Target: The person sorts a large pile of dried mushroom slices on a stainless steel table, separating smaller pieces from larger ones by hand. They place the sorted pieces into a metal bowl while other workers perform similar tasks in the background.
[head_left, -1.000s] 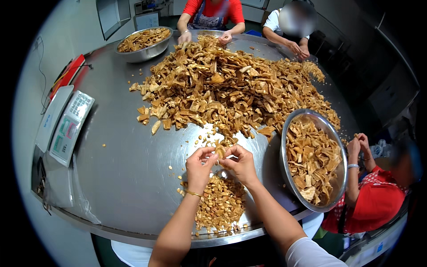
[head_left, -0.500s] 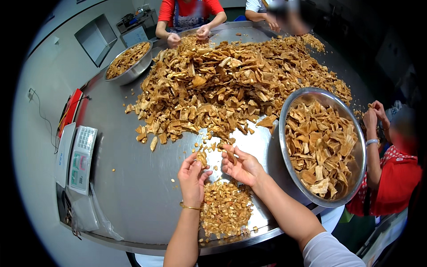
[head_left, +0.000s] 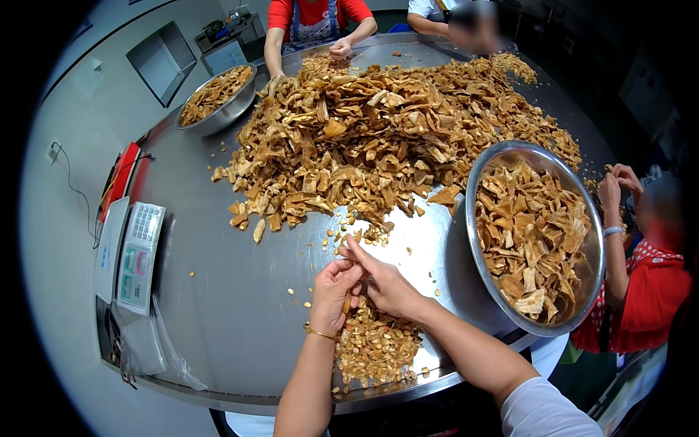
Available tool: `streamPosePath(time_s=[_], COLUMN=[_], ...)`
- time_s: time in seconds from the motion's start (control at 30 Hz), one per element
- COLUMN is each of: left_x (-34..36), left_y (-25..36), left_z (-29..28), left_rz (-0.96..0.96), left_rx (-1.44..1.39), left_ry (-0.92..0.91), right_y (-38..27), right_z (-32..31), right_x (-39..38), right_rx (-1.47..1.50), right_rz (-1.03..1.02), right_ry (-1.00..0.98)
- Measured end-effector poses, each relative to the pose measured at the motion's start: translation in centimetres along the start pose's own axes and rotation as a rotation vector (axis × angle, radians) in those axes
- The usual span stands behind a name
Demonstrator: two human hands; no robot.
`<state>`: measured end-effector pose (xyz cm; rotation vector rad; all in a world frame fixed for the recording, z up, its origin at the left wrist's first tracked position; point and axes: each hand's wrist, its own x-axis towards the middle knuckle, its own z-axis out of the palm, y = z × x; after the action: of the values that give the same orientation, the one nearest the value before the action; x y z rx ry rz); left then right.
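My left hand (head_left: 333, 293) and my right hand (head_left: 391, 285) meet above the near part of the steel table, fingers pinched and touching. A dried brown piece (head_left: 346, 302) shows partly beneath the left fingers; the rest is covered. Whatever the right fingertips pinch is hidden. Just below my hands spreads a low heap of small pale-yellow bits (head_left: 378, 349), like seeds or broken kernels. Beyond my fingertips, a big pile of dried brown slices (head_left: 364, 146) covers the middle of the table, with loose crumbs at its near edge.
A large steel bowl of dried slices (head_left: 477, 240) stands right of my hands; another bowl (head_left: 226, 116) sits far left. A white scale (head_left: 138, 255) and plastic bag (head_left: 171, 349) lie at the left edge. Other people's hands (head_left: 341, 49) work across the table and at right (head_left: 619, 182).
My hands were apart, each with a brown piece at its fingers. They have come together, and the right fingers now press against the left. The co-worker opposite has reached into the pile.
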<state>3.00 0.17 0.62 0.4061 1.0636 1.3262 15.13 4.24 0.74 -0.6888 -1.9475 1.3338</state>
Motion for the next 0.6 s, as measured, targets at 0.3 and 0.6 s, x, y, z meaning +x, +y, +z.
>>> streamPosePath(time_s=[0.3, 0.6], left_x=[0.1, -0.5], left_y=[0.1, -0.6], left_z=[-0.3, 0.6], left_rz=[0.185, 0.179], left_rx=[0.093, -0.099], left_ry=[0.177, 0.058], right_y=[0.1, 1.1], right_z=[-1.2, -0.1], right_x=[0.0, 0.2], right_rx=[-0.410, -0.289], right_rz=[-0.176, -0.099], right_ry=[0.330, 0.459])
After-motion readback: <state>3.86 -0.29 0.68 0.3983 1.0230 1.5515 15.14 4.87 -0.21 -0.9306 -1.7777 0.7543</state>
